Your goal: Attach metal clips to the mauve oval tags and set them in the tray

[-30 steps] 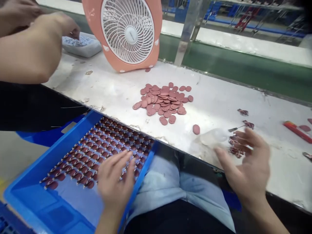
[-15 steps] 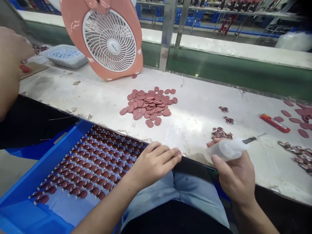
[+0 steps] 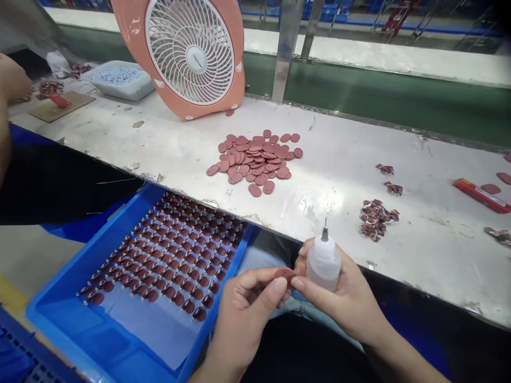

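Observation:
Between the thumb and fingers of my left hand (image 3: 244, 311) is a dark-red oval disc (image 3: 284, 273) with small holes. My right hand (image 3: 353, 300) wraps round a translucent squeeze bottle (image 3: 324, 261), its needle tip pointing up. The right thumb also touches the disc's right edge, so both hands meet at it. A loose heap of matching discs (image 3: 259, 158) lies on the bench beyond my hands. Farther right sits a small cluster of brownish bow-like pieces (image 3: 375, 219), with two pieces apart behind it.
Below the bench at left, a blue crate (image 3: 43, 319) holds rows of discs with bow-like pieces on them. A pink fan (image 3: 181, 103) stands behind the heap. At far left are a shallow tray (image 3: 120, 88) and another person's hand (image 3: 14, 80). A red-and-white box (image 3: 481, 196) lies right.
My left hand has come off the bench edge and now pinches a disc. My right hand has moved left beside it, turning the bottle from lying sideways to upright. The view has shifted.

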`<state>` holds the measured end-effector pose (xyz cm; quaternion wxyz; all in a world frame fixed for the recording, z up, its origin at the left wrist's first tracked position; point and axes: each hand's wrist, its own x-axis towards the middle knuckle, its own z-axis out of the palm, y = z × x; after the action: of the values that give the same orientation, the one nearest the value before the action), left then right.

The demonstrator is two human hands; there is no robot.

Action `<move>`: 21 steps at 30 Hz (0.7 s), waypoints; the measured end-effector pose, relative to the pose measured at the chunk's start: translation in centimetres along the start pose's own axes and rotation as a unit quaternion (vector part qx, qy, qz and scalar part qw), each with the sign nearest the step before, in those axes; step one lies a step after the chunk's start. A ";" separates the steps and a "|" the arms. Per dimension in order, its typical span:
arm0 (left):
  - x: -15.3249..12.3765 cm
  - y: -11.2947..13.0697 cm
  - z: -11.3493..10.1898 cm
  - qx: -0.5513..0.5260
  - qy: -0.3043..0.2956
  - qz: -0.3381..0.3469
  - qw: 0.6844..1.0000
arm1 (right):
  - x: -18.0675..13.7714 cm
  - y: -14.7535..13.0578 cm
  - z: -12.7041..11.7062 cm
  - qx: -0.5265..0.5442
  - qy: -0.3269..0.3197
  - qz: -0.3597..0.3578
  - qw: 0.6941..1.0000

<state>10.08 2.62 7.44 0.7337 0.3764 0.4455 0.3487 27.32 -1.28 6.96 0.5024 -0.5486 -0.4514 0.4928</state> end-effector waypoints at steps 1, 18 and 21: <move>0.0 -0.1 -0.3 -0.020 -0.011 -0.024 0.999 | 0.0 -0.3 -0.3 0.000 -0.023 0.002 1.000; 1.4 -4.4 -2.9 -0.260 -0.309 -0.194 0.894 | -1.4 -1.0 -3.2 -0.161 -0.082 0.091 0.979; 1.0 -4.0 -2.7 -0.305 -0.251 -0.105 0.913 | -2.3 -1.2 -4.2 -0.231 -0.033 0.028 0.972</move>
<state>8.65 2.20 2.74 0.9329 0.1604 0.1556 0.2825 31.25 -3.89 8.41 0.3331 -0.6453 -0.5540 0.4071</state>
